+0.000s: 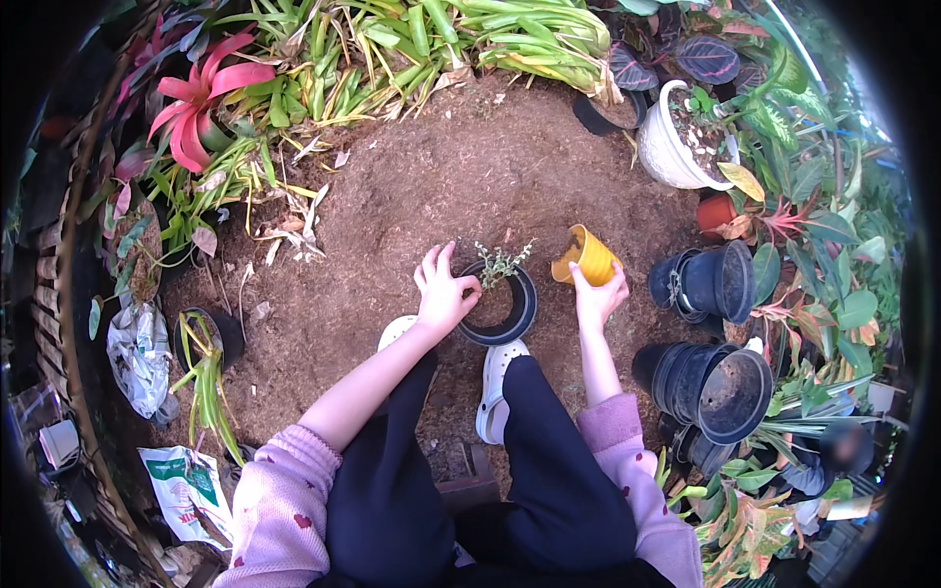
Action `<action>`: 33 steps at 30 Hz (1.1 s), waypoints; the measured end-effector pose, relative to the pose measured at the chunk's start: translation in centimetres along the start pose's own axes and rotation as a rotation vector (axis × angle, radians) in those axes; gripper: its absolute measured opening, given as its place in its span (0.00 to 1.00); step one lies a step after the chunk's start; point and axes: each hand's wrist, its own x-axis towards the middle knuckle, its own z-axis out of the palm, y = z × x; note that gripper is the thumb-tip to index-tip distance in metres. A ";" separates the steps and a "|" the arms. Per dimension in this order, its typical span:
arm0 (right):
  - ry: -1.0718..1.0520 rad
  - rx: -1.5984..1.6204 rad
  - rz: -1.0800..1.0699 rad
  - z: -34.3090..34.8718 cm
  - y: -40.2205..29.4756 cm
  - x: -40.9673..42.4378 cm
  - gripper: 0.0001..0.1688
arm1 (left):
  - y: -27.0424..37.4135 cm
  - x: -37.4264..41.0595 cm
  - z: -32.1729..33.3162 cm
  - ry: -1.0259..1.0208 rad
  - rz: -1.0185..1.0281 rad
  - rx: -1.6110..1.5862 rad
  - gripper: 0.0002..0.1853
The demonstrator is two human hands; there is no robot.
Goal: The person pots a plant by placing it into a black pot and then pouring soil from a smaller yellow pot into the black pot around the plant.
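Between my feet stands a round black plastic pot [528, 317] with dark soil low inside. A small leafy plant [502, 266] rises at its far left side. My left hand [443, 294] is at the pot's left rim, thumb and forefinger pinched at the plant's base, other fingers spread; the exact grip point is partly hidden. To the right, my right hand [600, 294] grips a yellow ribbed plastic pot [597, 259] from its near side. That pot is tilted over the bare soil [456, 176], its mouth facing up and left.
Stacked black pots [724, 393] and a white pot [676, 151] line the right side. Strap-leaved plants [397, 44] border the far edge. At left are a potted drooping plant [206, 360], a plastic bag [140, 356] and a printed sack [187, 492]. A person [809, 467] is at far right.
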 end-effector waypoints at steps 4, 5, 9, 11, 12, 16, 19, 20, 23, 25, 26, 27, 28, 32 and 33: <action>-0.094 0.170 0.053 -4.0 1.5 -0.5 0.53 | 0.1 -0.1 0.1 0.005 0.010 -0.026 0.06; -0.153 0.310 0.032 -4.8 3.3 -0.1 0.51 | 0.5 0.1 0.2 0.006 0.012 -0.034 0.06; -0.395 0.543 -0.019 -9.4 -1.0 -4.4 0.51 | 0.3 0.0 0.1 0.011 -0.013 -0.008 0.06; -0.478 0.471 -0.147 -10.7 -2.6 -6.3 0.53 | 0.3 -0.1 0.2 0.008 -0.017 -0.002 0.06; -0.481 0.413 -0.224 -11.0 -3.4 -6.8 0.54 | 0.4 -0.1 0.2 0.007 -0.020 -0.007 0.06; -0.466 0.369 -0.302 -10.8 -4.5 -7.3 0.56 | 0.4 0.1 0.2 -0.008 -0.006 -0.015 0.06; -0.485 0.380 -0.304 -10.8 -4.5 -7.1 0.56 | 0.4 -0.1 0.2 -0.008 -0.008 -0.020 0.06; -0.495 0.377 -0.318 -10.8 -4.6 -7.0 0.56 | 0.2 -0.1 0.2 -0.010 -0.012 -0.021 0.06; -0.553 0.284 -0.435 -11.3 -5.3 -7.2 0.56 | -0.1 -0.2 0.3 -0.016 -0.032 -0.022 0.06; -0.528 0.219 -0.494 -11.2 -5.4 -7.5 0.56 | 0.1 0.0 0.3 -0.020 -0.032 -0.015 0.07; -0.485 0.198 -0.503 -11.0 -5.4 -7.6 0.56 | 0.2 -0.1 0.3 -0.020 -0.032 -0.007 0.07; -0.443 0.180 -0.514 -10.9 -5.7 -7.7 0.56 | 0.2 -0.1 0.3 -0.017 -0.035 0.004 0.07; -0.477 0.124 -0.588 -11.1 -6.0 -7.7 0.56 | 0.1 -0.2 0.3 -0.015 -0.038 0.015 0.07; -0.493 0.272 -0.412 -10.6 -5.7 -6.8 0.54 | 0.0 -0.3 0.4 0.000 -0.021 0.009 0.06; -0.437 0.342 -0.276 -10.2 -5.2 -5.9 0.53 | 0.0 -0.2 0.3 -0.001 -0.021 0.000 0.06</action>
